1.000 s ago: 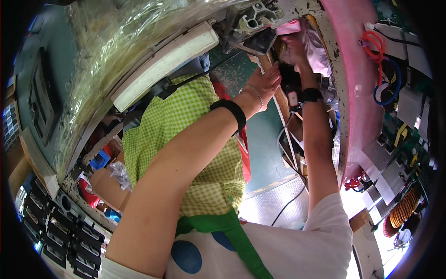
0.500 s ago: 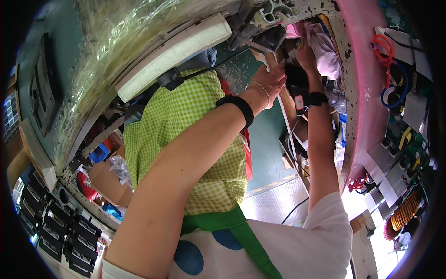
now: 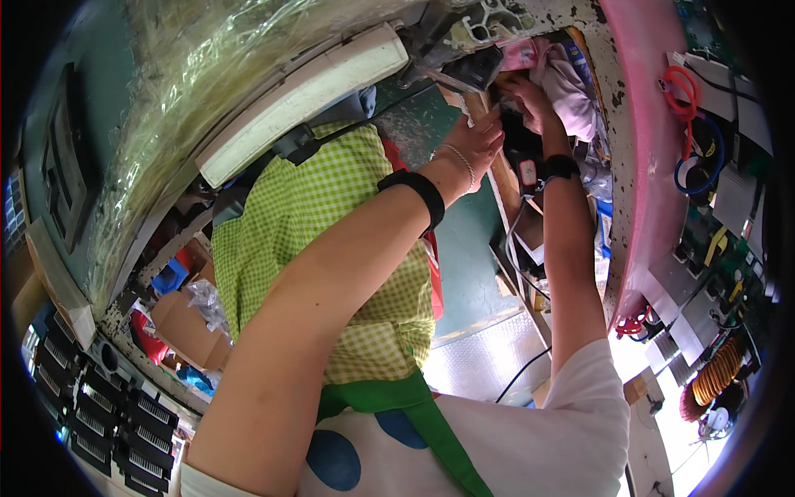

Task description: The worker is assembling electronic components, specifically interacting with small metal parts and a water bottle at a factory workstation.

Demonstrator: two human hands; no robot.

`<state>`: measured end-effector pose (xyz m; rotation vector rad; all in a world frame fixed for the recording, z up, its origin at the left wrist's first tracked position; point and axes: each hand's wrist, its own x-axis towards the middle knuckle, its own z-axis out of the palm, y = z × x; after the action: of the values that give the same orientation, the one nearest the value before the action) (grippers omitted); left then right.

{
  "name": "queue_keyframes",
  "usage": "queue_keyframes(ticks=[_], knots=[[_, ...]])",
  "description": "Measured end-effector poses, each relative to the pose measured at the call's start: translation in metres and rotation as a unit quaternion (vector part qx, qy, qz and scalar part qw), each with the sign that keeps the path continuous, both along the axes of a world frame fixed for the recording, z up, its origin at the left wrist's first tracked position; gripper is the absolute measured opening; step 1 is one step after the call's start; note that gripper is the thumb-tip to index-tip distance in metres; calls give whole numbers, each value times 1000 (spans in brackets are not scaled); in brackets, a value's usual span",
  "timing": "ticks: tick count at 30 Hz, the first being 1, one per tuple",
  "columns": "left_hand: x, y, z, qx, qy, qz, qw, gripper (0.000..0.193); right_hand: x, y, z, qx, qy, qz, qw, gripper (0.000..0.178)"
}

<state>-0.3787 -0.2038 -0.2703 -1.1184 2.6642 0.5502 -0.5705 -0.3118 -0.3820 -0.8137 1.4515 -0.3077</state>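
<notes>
My left hand (image 3: 472, 149), with a beaded bracelet and a black wristband, rests at the wooden side (image 3: 502, 178) of a drawer-like compartment. Its fingers curl over the wood's edge. My right hand (image 3: 534, 103) reaches into the compartment's far end, beside a bunched lilac cloth (image 3: 571, 95). Bent inward, the right fingers close round something dark and partly hidden that I cannot make out. Just below that hand lies a black device with a small pale-and-red patch (image 3: 527, 171), close to the right wristband. A grey cable (image 3: 512, 240) runs down from it.
A pink-edged worktop (image 3: 633, 190) borders the compartment on the right, with circuit boards and red and blue cable loops (image 3: 683, 91) beyond. A white bar-shaped housing (image 3: 306, 103) stands left of my hands. An open cardboard box (image 3: 186, 327) sits lower left, and black slotted parts (image 3: 99, 398) lie beyond.
My right hand has shifted left and slightly nearer, its fingers now turned toward the wooden side. The black device shows more fully. My left hand stays at the wood as the view shifts slightly.
</notes>
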Motion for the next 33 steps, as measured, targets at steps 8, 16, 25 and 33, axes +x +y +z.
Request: queue_keyframes(ticks=[8, 16, 25, 33], knots=[[1, -1, 1, -6, 6, 6, 1000, 72, -18, 15, 51, -206, 182, 157, 949, 32], [-2, -1, 4, 5, -6, 4, 1000, 72, -26, 51, 53, -302, 485, 491, 658, 48], [-4, -1, 6, 4, -12, -16, 1000, 70, -110, 75, 79, -112, 508, 301, 799, 34], [-3, -6, 9, 21, -10, -17, 1000, 69, -126, 109, 55, -384, 564, 210, 701, 26]])
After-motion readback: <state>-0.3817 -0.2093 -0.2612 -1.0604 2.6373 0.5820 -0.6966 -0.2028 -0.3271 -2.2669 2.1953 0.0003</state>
